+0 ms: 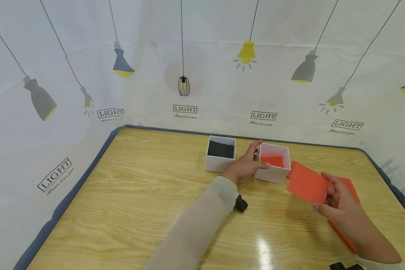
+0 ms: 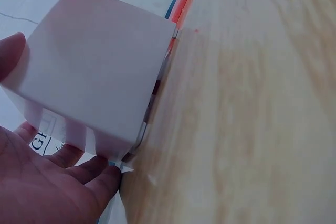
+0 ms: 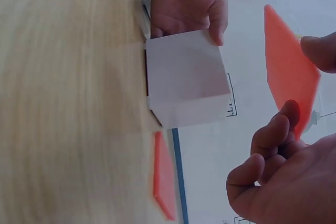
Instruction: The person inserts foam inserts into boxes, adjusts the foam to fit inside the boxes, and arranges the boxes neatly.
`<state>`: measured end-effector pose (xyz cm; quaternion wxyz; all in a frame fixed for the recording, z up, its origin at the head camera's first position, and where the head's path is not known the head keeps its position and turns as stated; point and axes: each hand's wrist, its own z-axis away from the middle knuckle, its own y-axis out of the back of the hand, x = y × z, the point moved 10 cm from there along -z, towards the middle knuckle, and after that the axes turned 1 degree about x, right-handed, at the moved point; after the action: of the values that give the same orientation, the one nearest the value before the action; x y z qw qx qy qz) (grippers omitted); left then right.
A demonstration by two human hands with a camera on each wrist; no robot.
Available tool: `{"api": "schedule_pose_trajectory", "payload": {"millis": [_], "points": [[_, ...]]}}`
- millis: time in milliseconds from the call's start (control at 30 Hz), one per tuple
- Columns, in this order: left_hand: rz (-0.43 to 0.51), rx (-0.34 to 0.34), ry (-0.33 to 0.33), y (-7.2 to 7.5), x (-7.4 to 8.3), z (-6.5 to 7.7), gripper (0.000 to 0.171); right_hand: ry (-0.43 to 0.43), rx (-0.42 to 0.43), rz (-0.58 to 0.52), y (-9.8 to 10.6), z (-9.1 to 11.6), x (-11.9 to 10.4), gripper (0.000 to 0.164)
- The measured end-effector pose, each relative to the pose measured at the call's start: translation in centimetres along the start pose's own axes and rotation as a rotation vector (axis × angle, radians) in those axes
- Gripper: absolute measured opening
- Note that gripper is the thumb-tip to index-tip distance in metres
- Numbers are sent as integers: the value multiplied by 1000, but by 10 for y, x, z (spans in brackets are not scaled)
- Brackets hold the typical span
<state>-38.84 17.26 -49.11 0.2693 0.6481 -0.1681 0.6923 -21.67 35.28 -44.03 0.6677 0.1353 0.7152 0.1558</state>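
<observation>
My left hand (image 1: 245,165) grips a square white box (image 1: 271,175) at its left side, thumb over the front rim and fingers along the wall. In the left wrist view that white box (image 2: 100,61) stands on the table. A red square piece (image 1: 273,161) lies inside it. Just right of the box, my right hand (image 1: 345,210) pinches a flat red square sheet (image 1: 307,183) above the table. The right wrist view shows this red sheet (image 3: 289,61) edge-on and tilted, between thumb and fingers.
A second white box (image 1: 219,164) with a black piece (image 1: 221,150) inside stands left of the left hand. More red sheets (image 1: 351,189) lie on the wooden table (image 1: 128,202), partly hidden by the right hand. A printed white curtain (image 1: 216,93) hangs behind.
</observation>
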Motion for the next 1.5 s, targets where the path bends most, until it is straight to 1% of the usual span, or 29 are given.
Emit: {"api": "schedule_pose_trajectory", "payload": {"millis": [133,233,400,633,700,933,1100,1300,1500], "points": [[3,-2,1,0,0,0,94,71,-41,-107,0,-11,-15,91],[3,-3,5,0,-1,0,93,71,-67,-129,0,-19,-22,91],[-2,-12,-3,0,-1,1,94,55,-97,-96,-1,-32,-29,90],[-23,-9,2,-1,-1,-1,93,69,-102,22,1,-49,-36,89],[-24,-10,-3,0,-1,-2,93,72,-108,33,0,-54,-38,88],[-24,-7,2,0,-1,-3,93,23,-120,58,-3,-71,-36,89],[-20,-5,3,0,-1,-3,94,-1,-150,46,-9,-84,-33,92],[-13,-11,-3,-1,0,0,97,-63,-194,17,-16,-99,-27,98],[-13,-17,-11,0,2,1,97,-76,-235,26,-23,-115,-25,101]]}}
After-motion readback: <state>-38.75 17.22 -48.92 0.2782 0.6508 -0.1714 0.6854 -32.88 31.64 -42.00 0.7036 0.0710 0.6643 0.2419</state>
